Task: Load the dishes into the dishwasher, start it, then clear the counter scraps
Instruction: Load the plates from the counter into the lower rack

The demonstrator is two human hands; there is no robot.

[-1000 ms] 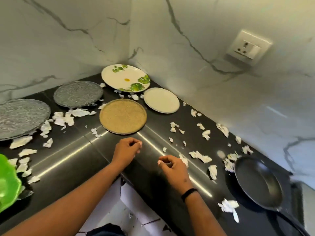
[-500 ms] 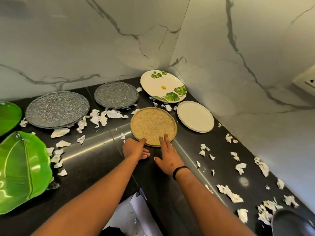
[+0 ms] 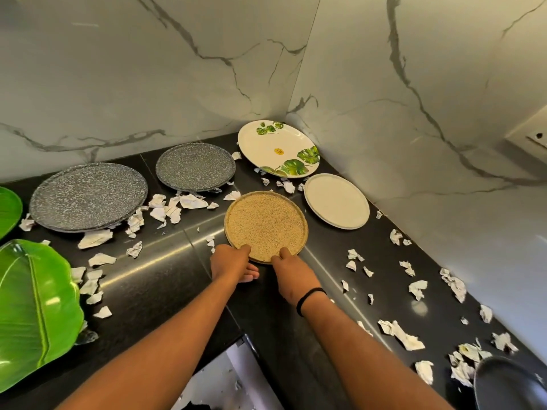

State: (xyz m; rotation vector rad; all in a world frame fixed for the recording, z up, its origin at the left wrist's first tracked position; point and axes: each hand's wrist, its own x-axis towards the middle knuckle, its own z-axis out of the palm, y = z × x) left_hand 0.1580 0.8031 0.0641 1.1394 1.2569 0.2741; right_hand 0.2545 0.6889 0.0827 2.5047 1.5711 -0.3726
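Observation:
A tan speckled plate [image 3: 265,224] lies on the black counter [image 3: 165,279] near the corner. My left hand [image 3: 232,263] grips its near left rim, thumb on top. My right hand [image 3: 291,272] grips the near right rim in the same way. Behind it lie a white plate with green leaves [image 3: 278,147], a plain cream plate [image 3: 336,200], a small grey speckled plate [image 3: 195,166] and a large grey speckled plate [image 3: 88,196]. Torn white paper scraps [image 3: 171,207] are strewn over the counter. The dishwasher is out of view.
Two green leaf-shaped plates sit at the left, the larger one [image 3: 32,309] in front and the other's edge [image 3: 9,210] behind it. A dark pan [image 3: 509,386] sits at the bottom right. Marble walls meet in the corner behind the plates. A wall socket [image 3: 529,137] is at the right.
Both hands reached forward from the counter's front to the tan plate and took hold of its near rim. The view swung left, showing the green plates.

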